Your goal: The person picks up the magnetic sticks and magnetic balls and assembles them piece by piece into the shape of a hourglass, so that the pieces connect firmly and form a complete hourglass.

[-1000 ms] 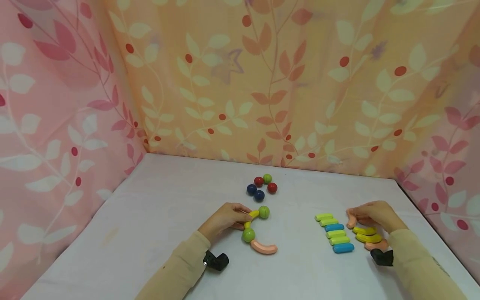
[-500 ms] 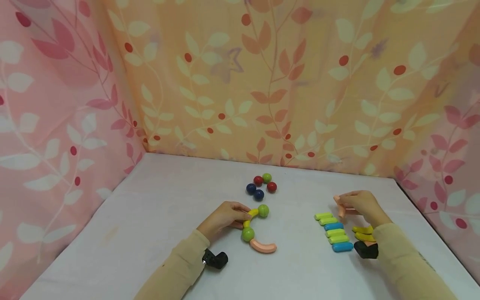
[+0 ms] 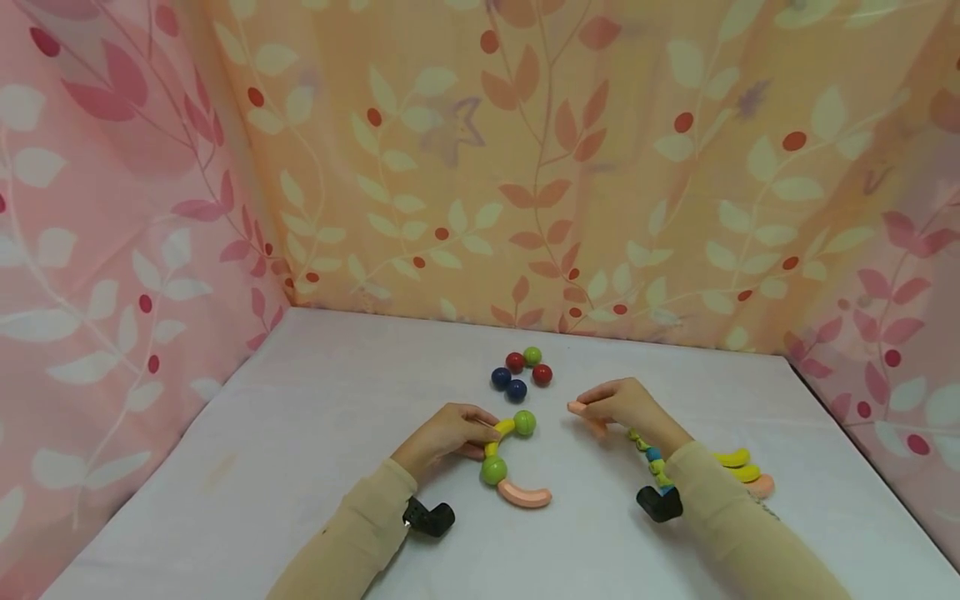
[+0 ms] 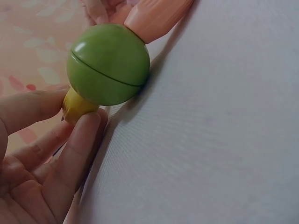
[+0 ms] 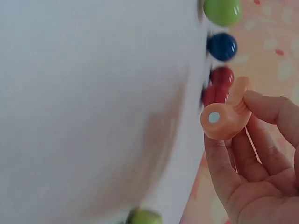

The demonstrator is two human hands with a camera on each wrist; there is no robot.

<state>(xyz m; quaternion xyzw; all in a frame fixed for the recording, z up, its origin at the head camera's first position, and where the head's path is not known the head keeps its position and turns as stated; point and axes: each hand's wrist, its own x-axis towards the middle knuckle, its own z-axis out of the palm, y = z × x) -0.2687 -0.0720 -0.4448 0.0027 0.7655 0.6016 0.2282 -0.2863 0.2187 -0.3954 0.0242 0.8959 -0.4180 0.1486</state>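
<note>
My left hand (image 3: 450, 433) pinches a yellow curved piece (image 4: 79, 107) between thumb and fingers. One green ball (image 3: 525, 422) adjoins its far end, a second green ball (image 3: 493, 471) its near end. From that near ball, a peach curved piece (image 3: 523, 496) runs on to the right along the table, so the four make a C-shaped chain. To the right of the chain, my right hand (image 3: 628, 407) pinches another peach curved piece (image 5: 223, 123) above the table. A round silvery disc shows in this piece's end in the right wrist view.
Behind the chain lie two blue balls (image 3: 501, 379), two red balls (image 3: 542, 374) and a loose green ball (image 3: 532, 357). Lime and blue rods (image 3: 654, 454) are partly hidden by the right hand and wrist. Yellow curved pieces (image 3: 733, 457) and a peach one (image 3: 763, 486) lie beside the right sleeve.
My right hand has lifted the peach curved piece from the pile at right and carried it left, past the rods, towards the chain. My left hand keeps its hold in place.
</note>
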